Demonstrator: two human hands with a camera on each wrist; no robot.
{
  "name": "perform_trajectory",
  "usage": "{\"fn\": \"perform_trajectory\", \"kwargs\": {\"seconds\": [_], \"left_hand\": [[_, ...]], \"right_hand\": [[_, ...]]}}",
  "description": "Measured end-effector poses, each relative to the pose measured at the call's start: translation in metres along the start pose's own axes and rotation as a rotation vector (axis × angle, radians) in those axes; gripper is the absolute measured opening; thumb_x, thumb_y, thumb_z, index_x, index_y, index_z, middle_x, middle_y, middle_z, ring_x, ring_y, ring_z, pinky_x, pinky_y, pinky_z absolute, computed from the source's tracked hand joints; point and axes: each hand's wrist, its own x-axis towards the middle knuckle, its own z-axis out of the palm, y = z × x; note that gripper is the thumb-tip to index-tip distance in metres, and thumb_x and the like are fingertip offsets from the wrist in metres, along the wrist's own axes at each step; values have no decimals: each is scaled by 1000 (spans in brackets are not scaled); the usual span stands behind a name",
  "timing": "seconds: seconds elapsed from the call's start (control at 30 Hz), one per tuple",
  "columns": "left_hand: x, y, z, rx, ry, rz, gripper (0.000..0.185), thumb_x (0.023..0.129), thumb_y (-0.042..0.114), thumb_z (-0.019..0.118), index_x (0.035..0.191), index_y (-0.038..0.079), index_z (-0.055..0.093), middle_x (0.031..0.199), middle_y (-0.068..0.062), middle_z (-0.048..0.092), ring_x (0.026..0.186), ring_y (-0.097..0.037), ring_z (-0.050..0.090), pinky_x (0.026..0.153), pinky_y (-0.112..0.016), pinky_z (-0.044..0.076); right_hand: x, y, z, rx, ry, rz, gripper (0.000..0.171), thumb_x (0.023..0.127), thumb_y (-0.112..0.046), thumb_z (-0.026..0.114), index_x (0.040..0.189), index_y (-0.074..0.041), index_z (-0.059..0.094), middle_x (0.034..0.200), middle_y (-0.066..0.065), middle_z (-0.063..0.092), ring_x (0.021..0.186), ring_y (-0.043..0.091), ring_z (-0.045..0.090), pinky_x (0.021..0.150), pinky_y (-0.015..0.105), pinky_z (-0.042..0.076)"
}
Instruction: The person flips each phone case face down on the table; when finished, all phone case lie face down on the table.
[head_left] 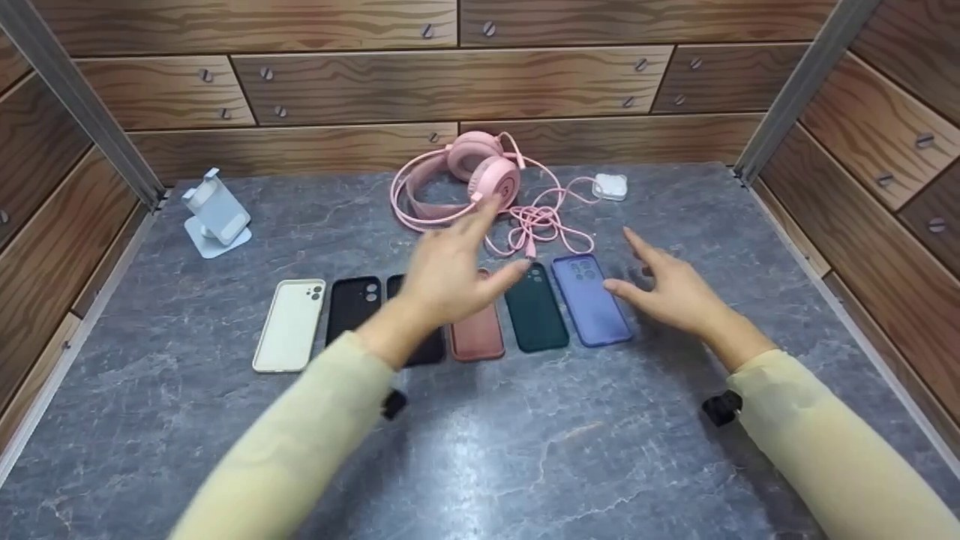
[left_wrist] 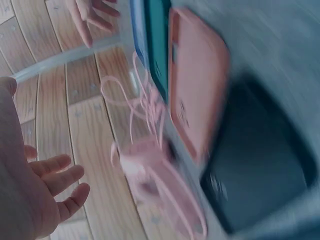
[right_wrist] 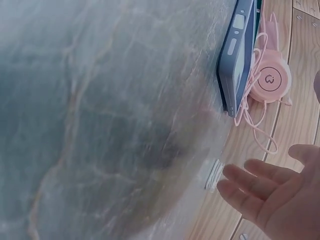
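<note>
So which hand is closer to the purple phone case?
The right hand. Its thumb hovers at the right edge of the purple phone case. The left hand is over the pink case, with a green case between.

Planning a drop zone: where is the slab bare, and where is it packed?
Bare: the near strip of the table in front of the phone case row, the right side beyond the blue case, and the left edge below the phone stand. Crowded: the row itself and the headset with its cable behind it.
</note>
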Motion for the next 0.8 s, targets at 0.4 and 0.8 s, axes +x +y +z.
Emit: {"fn": "perform_trajectory", "kwargs": {"seconds": [0.4, 0.8], "left_hand": [[20, 39, 67, -191, -61, -119, 94, 81, 73, 56, 155, 26, 25, 139, -4, 54, 121, -22, 55, 96, -40, 46], [23, 57, 114, -465, -91, -252, 94, 77, 59, 73, 150, 12, 39, 97, -3, 64, 81, -11, 55, 67, -27, 46]], "right_hand": [[5, 1, 4, 82, -79, 39, 96, 81, -66, 64, 157, -29, 17, 133, 21, 54, 110, 39, 61, 89, 56, 48], [14, 5, 7, 183, -131, 36, 93, 79, -56, 74, 153, -17, 33, 120, 17, 62, 101, 32, 64, 79, 44, 53]]}}
